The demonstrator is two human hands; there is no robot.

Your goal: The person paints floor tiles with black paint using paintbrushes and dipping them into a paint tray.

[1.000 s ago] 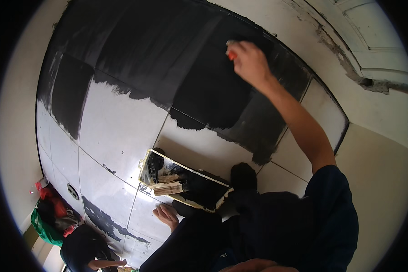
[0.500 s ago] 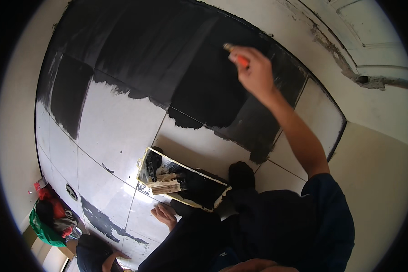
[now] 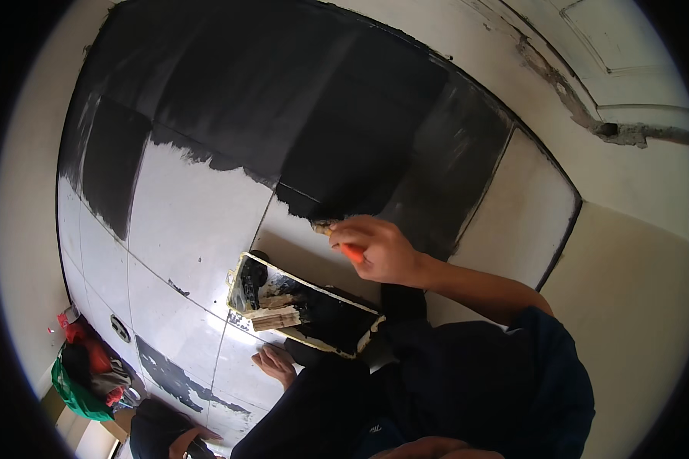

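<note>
My right hand point(image 3: 377, 249) is closed around a paintbrush point(image 3: 352, 252) with an orange handle. Its bristle end touches or hovers just over the ragged lower edge of a black coating point(image 3: 352, 138) on the large white tiles; contact is hard to tell. Below the brush stands a rectangular tub point(image 3: 364, 304) with a yellowish, smeared rim and black paint inside. A worn piece of wood point(image 3: 275, 317), paint-stained, lies across its left part. My left hand point(image 3: 274, 365) rests on the tile just below the tub, fingers stretched out and partly hidden by my dark-clothed leg.
At the lower left another person's dark-clothed arm and hand point(image 3: 205, 434) show near a green bag point(image 3: 76, 390) with red items. A round drain point(image 3: 120, 327) sits in the tiles there. Pale walls point(image 3: 635, 260) bound the right side; bare white tile point(image 3: 191, 199) lies left of the tub.
My right hand has drawn the paintbrush down and left, from the upper black area to the coating's lower edge near the tub. My left hand stays in place.
</note>
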